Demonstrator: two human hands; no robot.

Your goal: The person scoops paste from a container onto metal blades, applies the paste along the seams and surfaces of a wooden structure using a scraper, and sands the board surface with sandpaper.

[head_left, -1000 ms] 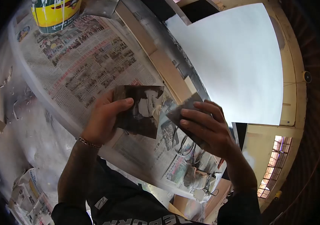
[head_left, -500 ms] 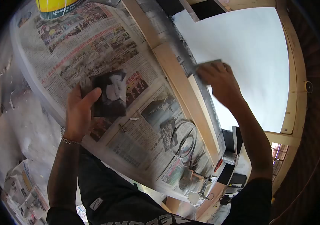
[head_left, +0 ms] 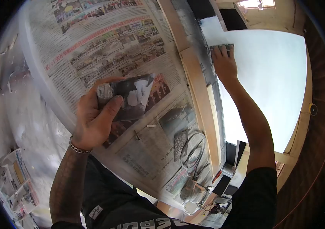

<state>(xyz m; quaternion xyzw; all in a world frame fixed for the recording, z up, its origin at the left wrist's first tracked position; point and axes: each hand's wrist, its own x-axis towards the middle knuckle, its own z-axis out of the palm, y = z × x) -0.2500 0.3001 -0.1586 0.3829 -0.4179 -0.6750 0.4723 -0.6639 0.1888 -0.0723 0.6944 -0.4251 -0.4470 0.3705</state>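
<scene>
My left hand (head_left: 95, 120) grips a dark, flat square piece (head_left: 134, 95) with a whitish patch on its face, thumb on top, above the newspaper. What the piece is made of I cannot tell. My right hand (head_left: 225, 68) lies with its fingers over a thin dark pad (head_left: 229, 47), which looks like a sanding pad, near the upper left edge of a large white panel (head_left: 265, 95). Most of the pad is hidden under the fingers.
Newspaper sheets (head_left: 124, 152) cover the work surface. Long wooden strips (head_left: 198, 87) run beside the panel. Near my body lie a coiled cable (head_left: 193, 150), a tool resembling a spray gun (head_left: 193, 191) and a tin can (head_left: 228, 170). A yellow-black round object (head_left: 313, 109) is at the right.
My right hand has moved up along the panel's left edge with the pad. My left hand has tilted the dark piece and shifted right in view. The camera view has shifted too.
</scene>
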